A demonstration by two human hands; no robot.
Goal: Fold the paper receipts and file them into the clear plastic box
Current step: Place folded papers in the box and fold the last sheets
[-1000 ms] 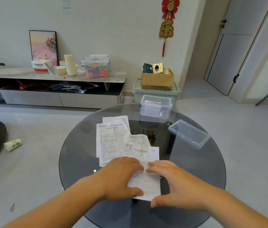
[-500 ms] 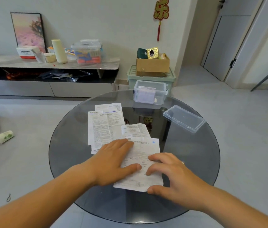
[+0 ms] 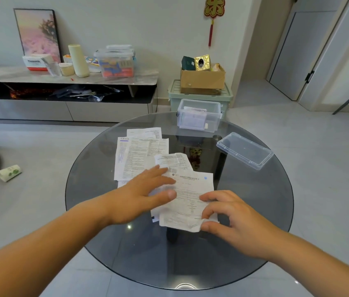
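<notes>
Several white paper receipts (image 3: 141, 151) lie spread over the middle of a round smoked-glass table (image 3: 255, 211). The nearest receipt (image 3: 190, 196) lies on top of them. My left hand (image 3: 141, 196) presses flat on its left side with straight fingers. My right hand (image 3: 229, 217) pinches the receipt's lower right corner between thumb and fingers, and that corner curls up off the glass. The clear plastic box (image 3: 199, 114) stands at the table's far edge with a few folded papers inside. Its clear lid (image 3: 244, 150) lies apart on the right.
Behind the table stand a green crate with a cardboard box (image 3: 202, 79) on it and a low TV cabinet (image 3: 66, 78) carrying containers and a picture. A paper roll (image 3: 9, 172) lies on the floor at left. Doors are at the right.
The right hand has gone from lying on the receipt to pinching and lifting its lower right corner. The left hand slid a little left and stays flat on the paper.
</notes>
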